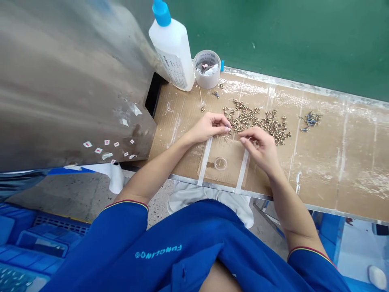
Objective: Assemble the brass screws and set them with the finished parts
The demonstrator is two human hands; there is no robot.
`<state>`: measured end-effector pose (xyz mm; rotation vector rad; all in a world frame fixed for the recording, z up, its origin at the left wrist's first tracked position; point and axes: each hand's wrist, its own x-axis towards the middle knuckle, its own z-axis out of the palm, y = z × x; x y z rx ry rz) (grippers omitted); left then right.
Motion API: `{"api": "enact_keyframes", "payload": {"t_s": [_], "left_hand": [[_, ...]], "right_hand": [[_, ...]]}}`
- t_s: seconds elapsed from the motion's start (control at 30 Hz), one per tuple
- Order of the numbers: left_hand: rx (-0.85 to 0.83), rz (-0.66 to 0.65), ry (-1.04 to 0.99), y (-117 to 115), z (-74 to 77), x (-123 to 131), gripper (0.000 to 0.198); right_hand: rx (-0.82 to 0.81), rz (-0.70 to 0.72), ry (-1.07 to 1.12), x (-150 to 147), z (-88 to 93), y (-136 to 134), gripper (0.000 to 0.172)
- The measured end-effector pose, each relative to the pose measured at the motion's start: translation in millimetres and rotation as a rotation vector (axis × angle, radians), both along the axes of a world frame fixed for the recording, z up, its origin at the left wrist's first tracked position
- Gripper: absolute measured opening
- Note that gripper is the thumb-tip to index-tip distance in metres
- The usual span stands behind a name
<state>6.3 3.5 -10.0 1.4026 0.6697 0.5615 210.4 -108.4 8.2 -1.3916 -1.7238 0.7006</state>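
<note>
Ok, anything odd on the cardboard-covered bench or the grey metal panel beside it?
Small white-and-red paper scraps are stuck low on the scuffed grey metal panel, looking stray. The brown cardboard bench cover also carries whitish streaks, like dried spills.

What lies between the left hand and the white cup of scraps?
In the head view, a thin metal pin, a small brass fitting and a small blue-and-metal part lie on the cardboard between the left hand and the cup.

Loose heap of small brass screw eyes
</note>
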Motion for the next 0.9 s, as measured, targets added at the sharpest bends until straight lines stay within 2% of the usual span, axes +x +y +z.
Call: {"api": "enact_keyframes", "payload": {"t_s": [0.07,0.1,0.27,0.53,0.6,0.7,0.9], "left_hand": [[-0.023,0.000,-0.001,-0.5,-0.2,0.2,0.032],[-0.029,-0.001,0.004,-0.9,0.4,0.2,0.030],[-0.004,0.009,0.002,-3.6,5.4,-0.3,0.021],[-0.031,0.013,0.040,-4.1,3.7,0.1,0.017],[-0.029,0.015,0.050,-4.7,5.6,-1.2,0.014],[-0.003,0.012,0.081,-6.1,9.3,-3.0,0.013],[0.187,-0.051,0.181,-9.6,11.0,-1.4,0.013]], "right_hand": [[-0.001,-0.173,-0.087,8.9,-8.0,4.0,0.011],[0.009,-0.206,-0.135,11.9,-12.8,5.5,0.009],[0.103,-0.155,-0.340,10.2,-31.2,8.9,0.010],[0.148,-0.131,-0.553,-4.0,-34.3,12.6,0.024],[0.144,-0.135,-0.500,-3.2,-34.0,14.2,0.027],[0.115,-0.136,-0.306,-0.5,-30.0,16.0,0.029],[-0.118,-0.220,0.213,-2.9,-15.7,16.2,0.028]]}}
